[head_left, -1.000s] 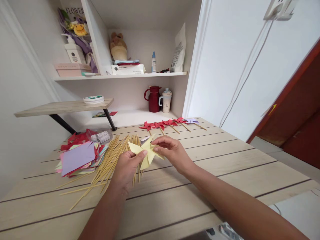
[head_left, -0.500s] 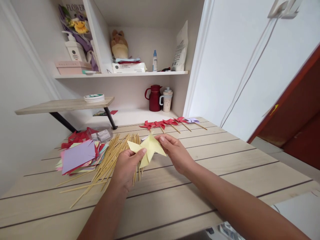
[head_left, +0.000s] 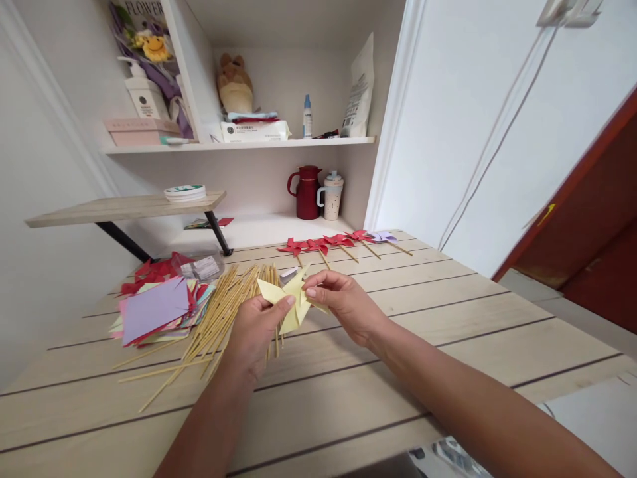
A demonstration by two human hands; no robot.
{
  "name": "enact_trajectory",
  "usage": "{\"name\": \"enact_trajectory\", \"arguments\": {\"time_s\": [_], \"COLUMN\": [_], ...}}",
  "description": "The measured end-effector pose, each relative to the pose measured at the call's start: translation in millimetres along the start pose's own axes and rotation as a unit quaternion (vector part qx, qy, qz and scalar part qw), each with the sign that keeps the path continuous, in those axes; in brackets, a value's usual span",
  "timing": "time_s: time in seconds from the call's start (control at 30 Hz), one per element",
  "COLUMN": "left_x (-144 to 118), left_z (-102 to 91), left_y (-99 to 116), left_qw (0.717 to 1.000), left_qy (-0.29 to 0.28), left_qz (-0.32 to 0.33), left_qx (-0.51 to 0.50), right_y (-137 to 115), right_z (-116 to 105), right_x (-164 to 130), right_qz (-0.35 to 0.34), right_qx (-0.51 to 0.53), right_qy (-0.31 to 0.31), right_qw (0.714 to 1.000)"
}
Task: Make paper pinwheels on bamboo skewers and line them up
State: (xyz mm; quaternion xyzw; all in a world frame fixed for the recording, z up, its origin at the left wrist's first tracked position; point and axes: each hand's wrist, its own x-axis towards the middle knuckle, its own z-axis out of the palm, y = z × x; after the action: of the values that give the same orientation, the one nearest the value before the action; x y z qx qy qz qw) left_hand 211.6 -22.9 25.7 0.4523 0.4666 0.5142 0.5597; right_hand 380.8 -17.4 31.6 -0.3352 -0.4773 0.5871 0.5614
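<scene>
Both hands work one yellow paper pinwheel (head_left: 291,302) just above the table (head_left: 448,332), over the near end of the pile of wooden sticks (head_left: 223,315). The left hand (head_left: 256,332) is closed on its lower left part, thumb pressed on top. The right hand (head_left: 343,302) pinches the right flap between thumb and forefinger. Change from half a second ago: that flap stood spread out as a broad point; it now sits folded in toward the centre, and the right fingertips have come in with it. I read this as one more corner being brought to the middle, so shaping is partway along. I cannot tell whether the corner is fixed, since the fingers hide the centre. Stack of coloured paper squares (head_left: 156,309) left of the sticks and row of finished red pinwheels (head_left: 323,244) at the far edge lie as before.
</scene>
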Motion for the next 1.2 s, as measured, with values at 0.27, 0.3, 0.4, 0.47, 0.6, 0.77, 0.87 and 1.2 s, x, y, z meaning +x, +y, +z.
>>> {"name": "enact_trajectory", "arguments": {"time_s": [0.27,0.3,0.4,0.47,0.6,0.77,0.87,1.2], "left_x": [-3.1,-3.3,-3.2,-2.8,-1.6,-1.6,-1.6,-1.8], "left_z": [-0.7,-0.6,-0.5,-0.4,-0.3,0.9,1.4,2.3], "left_y": [5.8,6.5,6.9,6.3,5.0,5.6,5.3,2.7], "left_qw": [0.999,0.999,0.999,0.999,1.0,0.999,0.999,0.999], "left_qy": [0.031,0.034,0.038,0.032,0.026,0.032,0.038,0.047], "left_qz": [-0.014,-0.013,-0.012,-0.011,-0.004,0.001,0.004,0.006], "left_qx": [-0.015,-0.017,-0.018,-0.016,-0.005,-0.004,-0.007,0.003], "right_y": [3.6,3.8,3.7,3.8,5.4,6.3,5.2,4.3], "right_z": [-8.2,-9.1,-9.2,-7.2,-3.0,-1.8,-1.2,-2.8], "right_x": [4.1,4.5,4.5,3.8,2.6,2.8,2.8,2.0], "right_qz": [0.015,0.018,0.021,0.018,0.003,-0.013,-0.022,-0.025], "right_qx": [0.013,0.02,0.032,0.029,0.012,0.011,0.001,-0.021], "right_qy": [0.039,0.041,0.03,0.021,0.003,-0.001,0.003,0.005], "right_qw": [0.999,0.999,0.999,0.999,1.0,1.0,1.0,0.999]}}
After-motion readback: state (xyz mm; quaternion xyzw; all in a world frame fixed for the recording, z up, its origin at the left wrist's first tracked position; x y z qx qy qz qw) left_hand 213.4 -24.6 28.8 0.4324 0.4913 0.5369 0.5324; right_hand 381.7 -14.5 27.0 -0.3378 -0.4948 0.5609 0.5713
